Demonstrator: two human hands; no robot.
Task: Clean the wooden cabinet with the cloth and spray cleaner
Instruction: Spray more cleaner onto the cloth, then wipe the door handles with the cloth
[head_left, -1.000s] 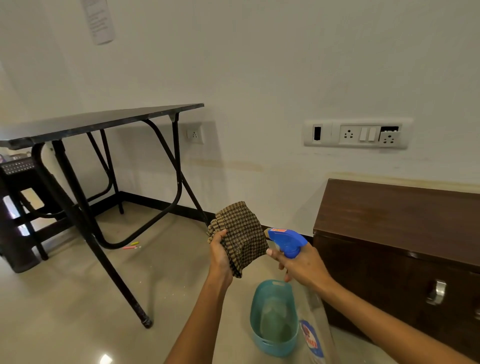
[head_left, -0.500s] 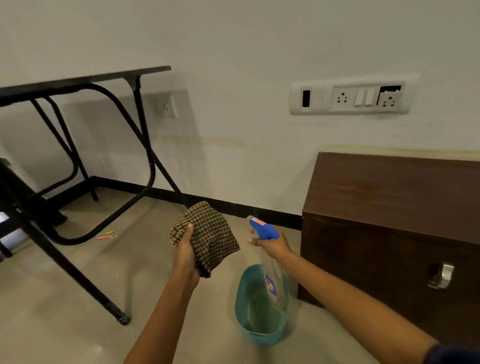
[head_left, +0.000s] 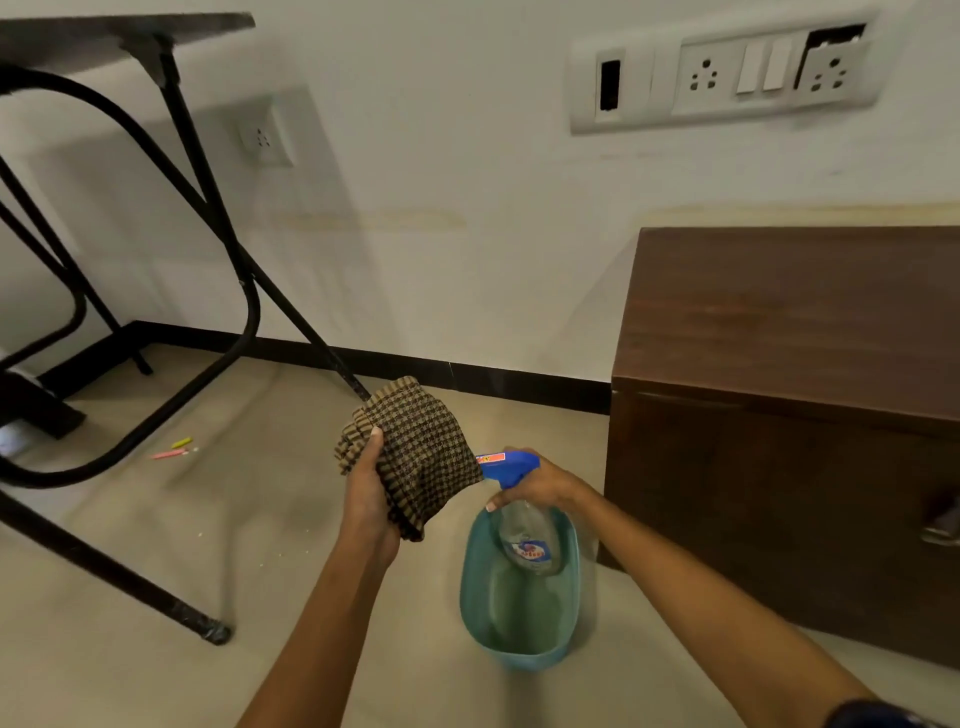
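Bare floor (head_left: 249, 530) lies between the desk (head_left: 104, 32) and the wooden cabinet (head_left: 779, 353); left hand (head_left: 370, 493) grips the checked cloth (head_left: 423, 452), right hand (head_left: 543, 480) the spray bottle (head_left: 511, 465).

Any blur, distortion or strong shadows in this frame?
Head view: wide-angle distortion tilts the switch panel and cabinet; the table throws a soft shadow on the wall; spray bottle and cabinet handle look smeared, cloth weave sharp.
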